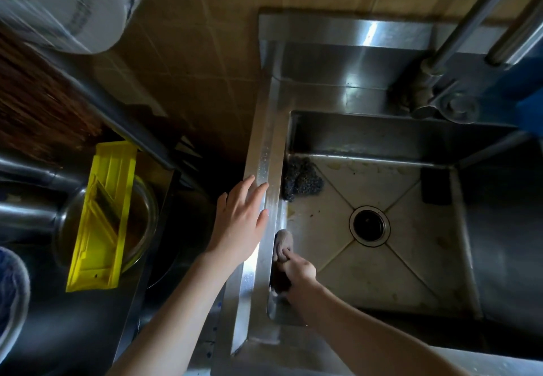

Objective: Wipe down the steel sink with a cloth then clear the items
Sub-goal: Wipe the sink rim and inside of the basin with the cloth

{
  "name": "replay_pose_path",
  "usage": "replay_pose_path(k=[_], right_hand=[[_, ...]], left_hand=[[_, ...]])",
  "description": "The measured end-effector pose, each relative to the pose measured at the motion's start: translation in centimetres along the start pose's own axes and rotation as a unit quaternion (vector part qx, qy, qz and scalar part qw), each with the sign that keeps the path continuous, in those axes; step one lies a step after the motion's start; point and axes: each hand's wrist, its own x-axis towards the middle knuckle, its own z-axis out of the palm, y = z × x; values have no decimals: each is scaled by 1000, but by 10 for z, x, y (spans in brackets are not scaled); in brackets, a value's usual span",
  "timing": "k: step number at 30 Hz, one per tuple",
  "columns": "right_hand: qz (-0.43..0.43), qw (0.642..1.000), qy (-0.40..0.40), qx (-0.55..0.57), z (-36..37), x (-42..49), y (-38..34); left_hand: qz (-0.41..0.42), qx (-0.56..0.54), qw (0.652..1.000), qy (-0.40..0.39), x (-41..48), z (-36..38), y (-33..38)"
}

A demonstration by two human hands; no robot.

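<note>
The sink fills the right half of the frame. In its basin, a dark scouring pad sits in the upper-left corner, a dark block leans at the right wall, and the drain lies open in the middle. At the left of the frame a yellow plastic slicer lies across a glass bowl.

My left hand is flat, its fingers straight and spread, the tips resting on the sink's left rim. My right hand reaches into the basin at lower centre, fingers curled round the grey cloth, pressing it against the inner left wall just below the rim.
</note>
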Motion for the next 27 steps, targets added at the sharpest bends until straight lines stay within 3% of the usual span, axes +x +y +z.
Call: replay_pose_path(k=[5,8,13,17,27], right_hand=[[-32,998,-1,49,27,1,-82],[-99,994,-14,32,46,-3,-145],[-192,974,-61,104,57,-3,-206],[-187,975,-65,97,49,-2,-176],[-10,1000,18,16,11,-17,-33]], left_hand=[[-9,-4,1000,4,4,1,0],[-5,-12,1000,13,2,2,-4],[-7,-17,1000,8,2,3,-8],[-3,-31,999,12,2,2,-7],[-4,-11,1000,17,6,5,0]])
